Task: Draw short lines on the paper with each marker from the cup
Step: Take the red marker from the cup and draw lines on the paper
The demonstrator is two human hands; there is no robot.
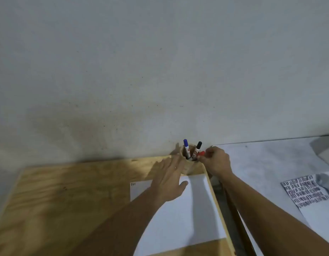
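Right hand (216, 160) pinched on red-capped marker (201, 153) at rim of round wooden cup (186, 166), cup at 9 o'clock from that hand. Marker's long axis tilted toward 2 o'clock. Left hand (168, 179) flat and spread, against cup's near side, over white paper sheet (187, 209) on plywood counter (67, 196). Blue-capped marker (186, 147) and black-capped marker (198, 147) upright in cup. Labels unreadable; three short strokes at paper's 10 o'clock corner.

The left hand (168, 179) lies palm down with its fingers spread flat and pointing toward one o'clock, thumb splayed to three o'clock. The right hand (216, 161) is curled, knuckles up, fingertips pinched together toward nine o'clock in a closed grip. Both forearms are bare, reaching in from five o'clock.
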